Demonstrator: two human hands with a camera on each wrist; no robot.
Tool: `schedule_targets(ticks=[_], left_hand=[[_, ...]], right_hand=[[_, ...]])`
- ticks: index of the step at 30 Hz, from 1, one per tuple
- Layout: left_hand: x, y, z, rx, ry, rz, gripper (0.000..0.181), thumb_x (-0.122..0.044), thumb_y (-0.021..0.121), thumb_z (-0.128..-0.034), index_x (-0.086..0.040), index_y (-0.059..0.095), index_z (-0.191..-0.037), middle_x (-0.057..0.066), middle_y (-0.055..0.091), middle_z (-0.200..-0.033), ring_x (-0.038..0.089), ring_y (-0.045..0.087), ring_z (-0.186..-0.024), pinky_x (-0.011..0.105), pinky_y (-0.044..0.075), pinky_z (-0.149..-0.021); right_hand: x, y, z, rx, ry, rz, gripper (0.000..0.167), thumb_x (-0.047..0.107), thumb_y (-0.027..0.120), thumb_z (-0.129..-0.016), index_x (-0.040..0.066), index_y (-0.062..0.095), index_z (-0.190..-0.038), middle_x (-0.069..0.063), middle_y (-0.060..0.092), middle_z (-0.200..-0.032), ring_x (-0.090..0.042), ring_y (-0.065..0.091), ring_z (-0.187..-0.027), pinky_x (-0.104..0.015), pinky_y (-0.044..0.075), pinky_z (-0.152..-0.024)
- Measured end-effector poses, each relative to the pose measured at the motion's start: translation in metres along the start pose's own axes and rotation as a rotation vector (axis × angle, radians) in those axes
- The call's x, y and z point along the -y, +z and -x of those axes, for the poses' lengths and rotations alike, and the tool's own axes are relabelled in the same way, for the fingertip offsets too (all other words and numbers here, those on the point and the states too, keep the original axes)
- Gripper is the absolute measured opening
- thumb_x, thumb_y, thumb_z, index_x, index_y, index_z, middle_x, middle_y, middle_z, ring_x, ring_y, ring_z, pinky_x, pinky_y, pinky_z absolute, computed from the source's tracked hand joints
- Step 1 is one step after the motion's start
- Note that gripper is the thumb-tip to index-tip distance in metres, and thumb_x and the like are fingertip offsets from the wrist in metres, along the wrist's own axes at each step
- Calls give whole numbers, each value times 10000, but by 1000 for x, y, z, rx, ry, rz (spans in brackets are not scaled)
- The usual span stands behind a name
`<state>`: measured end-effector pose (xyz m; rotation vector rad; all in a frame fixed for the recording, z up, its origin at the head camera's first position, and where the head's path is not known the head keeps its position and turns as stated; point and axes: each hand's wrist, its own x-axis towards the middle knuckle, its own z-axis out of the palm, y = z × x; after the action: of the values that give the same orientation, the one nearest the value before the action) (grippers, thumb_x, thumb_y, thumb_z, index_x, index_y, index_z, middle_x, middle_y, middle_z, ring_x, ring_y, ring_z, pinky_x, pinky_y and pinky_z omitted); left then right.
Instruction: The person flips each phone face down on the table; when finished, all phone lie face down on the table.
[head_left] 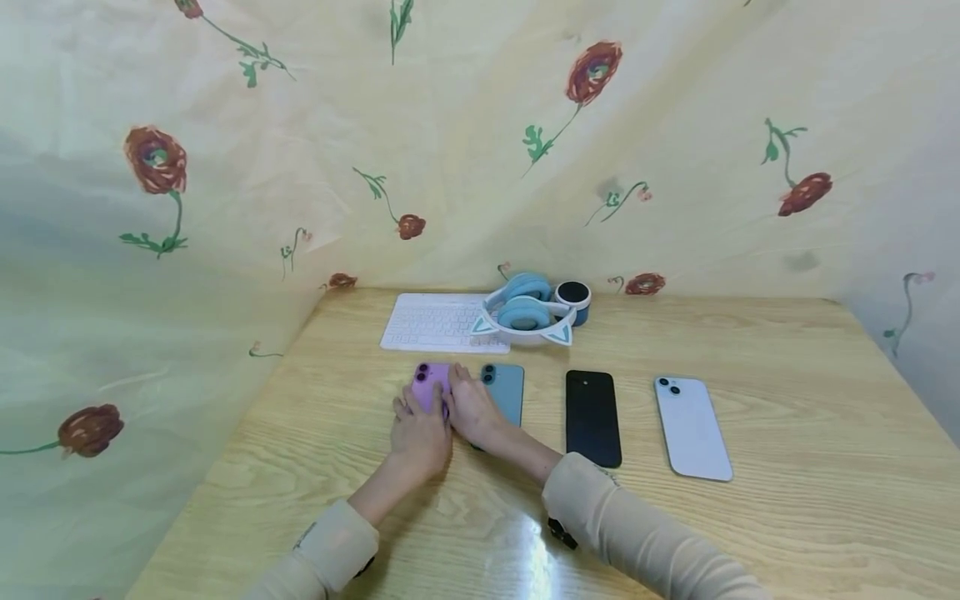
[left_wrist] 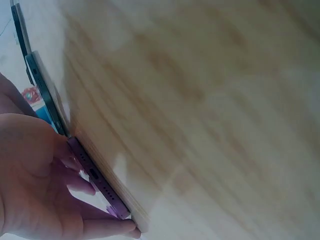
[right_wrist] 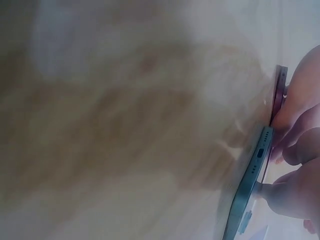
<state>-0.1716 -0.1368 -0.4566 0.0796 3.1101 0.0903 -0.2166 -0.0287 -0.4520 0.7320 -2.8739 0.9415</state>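
A purple phone [head_left: 429, 385] lies back up on the wooden table, its two lenses at the far end. My left hand [head_left: 422, 437] grips its side edges; the left wrist view shows the phone's port end [left_wrist: 97, 177] between thumb and fingers. My right hand [head_left: 476, 410] reaches to the purple phone's right edge and covers part of a teal phone [head_left: 508, 392] beside it. In the right wrist view, a digit of that hand touches the teal phone [right_wrist: 245, 187]. How its other fingers lie is partly hidden.
A black phone [head_left: 592, 417] and a pale blue phone [head_left: 693, 429] lie to the right. Behind are a white keyboard [head_left: 435, 321], blue-and-white cat-ear headphones [head_left: 525, 312] overlapping it, and a small round blue-and-white device [head_left: 573, 300]. Floral cloth [head_left: 465, 150] hangs along the table's back and sides.
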Motion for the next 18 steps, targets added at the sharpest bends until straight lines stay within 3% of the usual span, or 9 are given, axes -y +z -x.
schedule_targets(ticks=[4, 10, 18], left_hand=[[-3, 0, -2, -1, 27, -90, 580, -235, 478, -999, -4, 317, -1505, 499, 301, -1359, 617, 418, -1198, 539, 470, -919], [-4, 2, -4, -66, 91, -255, 514, -196, 488, -988, 40, 420, -1440, 486, 434, -1259, 616, 544, -1030, 562, 505, -839], [-6, 1, 0, -107, 130, -304, 517, -252, 513, -998, 72, 464, -1398, 450, 502, -1218, 556, 611, -956, 575, 517, -792]], right_hand=[[0, 1, 0, 0, -3, 21, 476, 61, 544, -980, -136, 409, -1393, -323, 411, -1421, -433, 523, -1203, -394, 484, -913], [-1, 3, 0, 12, -7, 27, 439, 48, 508, -993, -116, 427, -1392, -301, 417, -1429, -426, 487, -1241, -412, 457, -951], [-4, 1, 2, 22, 3, -24, 489, 60, 530, -990, -131, 377, -1412, -323, 354, -1455, -430, 427, -1287, -419, 433, -975]])
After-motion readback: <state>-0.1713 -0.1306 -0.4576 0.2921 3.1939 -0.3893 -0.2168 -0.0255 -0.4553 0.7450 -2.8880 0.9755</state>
